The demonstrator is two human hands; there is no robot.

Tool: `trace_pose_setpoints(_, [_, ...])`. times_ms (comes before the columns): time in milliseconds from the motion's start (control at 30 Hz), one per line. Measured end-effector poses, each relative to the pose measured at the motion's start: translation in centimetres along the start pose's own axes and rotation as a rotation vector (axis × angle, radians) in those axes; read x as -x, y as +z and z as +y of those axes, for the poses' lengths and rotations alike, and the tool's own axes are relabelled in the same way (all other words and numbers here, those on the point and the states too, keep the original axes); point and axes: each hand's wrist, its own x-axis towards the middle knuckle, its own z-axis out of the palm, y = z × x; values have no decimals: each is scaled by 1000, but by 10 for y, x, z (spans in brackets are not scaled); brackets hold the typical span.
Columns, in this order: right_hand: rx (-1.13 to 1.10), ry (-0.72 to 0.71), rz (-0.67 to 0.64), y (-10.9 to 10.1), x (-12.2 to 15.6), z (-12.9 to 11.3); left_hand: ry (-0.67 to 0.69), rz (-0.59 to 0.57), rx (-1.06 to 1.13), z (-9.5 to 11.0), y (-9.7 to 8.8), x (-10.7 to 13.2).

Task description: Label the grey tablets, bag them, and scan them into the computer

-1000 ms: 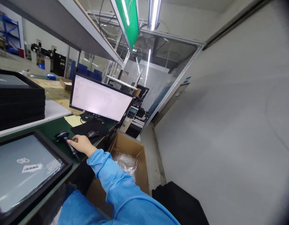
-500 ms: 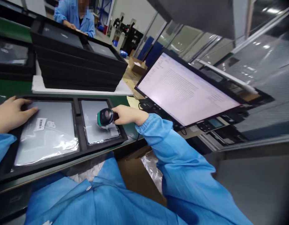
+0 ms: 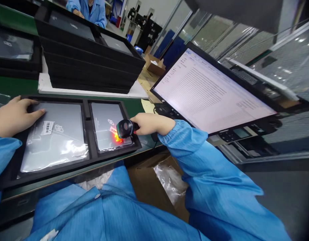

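In my right hand (image 3: 149, 124) is a black and green barcode scanner (image 3: 125, 128), held over the right compartment of a black foam tray (image 3: 87, 125). Its red light falls beside a barcode label (image 3: 113, 130) on a bagged grey tablet-like device (image 3: 108, 115). The left compartment holds a larger bagged grey device (image 3: 66, 140) with a white barcode label (image 3: 47, 128). My left hand (image 3: 17, 115) lies with fingers apart on the tray's upper left corner, thumb reaching over the device's edge.
Behind the tray, a stack of black foam trays (image 3: 86, 63) stands on a white board (image 3: 47, 87). Another tray (image 3: 15, 50) lies at left. A monitor (image 3: 207, 90) stands at right, and an open cardboard box (image 3: 149, 180) with plastic bags sits below. A co-worker (image 3: 94, 13) is across the bench.
The scanner's red light has come on over the right device, and its label now shows. My right hand and the scanner sit slightly further right in view; the camera has shifted. My left hand stays on the tray.
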Motion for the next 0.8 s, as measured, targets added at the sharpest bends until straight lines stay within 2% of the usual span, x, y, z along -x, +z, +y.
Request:
trace_pose_setpoints(200, [-130, -12, 34, 3, 9, 3, -18, -4, 6, -1, 0, -1])
trace_pose_setpoints(300, [-266, 47, 134, 9, 10, 5, -20, -5, 15, 1, -1, -1])
trace_pose_setpoints(367, [-490, 160, 163, 16, 10, 2, -14, -4, 19, 1, -1, -2])
trace_pose_setpoints(500, [-1223, 401, 45, 37, 12, -19, 15, -1, 23, -2, -1, -4])
trace_pose_setpoints(600, [-1684, 517, 112, 55, 18, -44, 28, -4, 19, -3, -2, -4])
trace_pose_setpoints(700, [-1920, 577, 199, 67, 25, -68, 32, 3, 23, -3, -2, -4])
trace_pose_setpoints(800, [-2004, 618, 235, 71, 29, -86, 36, 3, 31, -3, -1, -4])
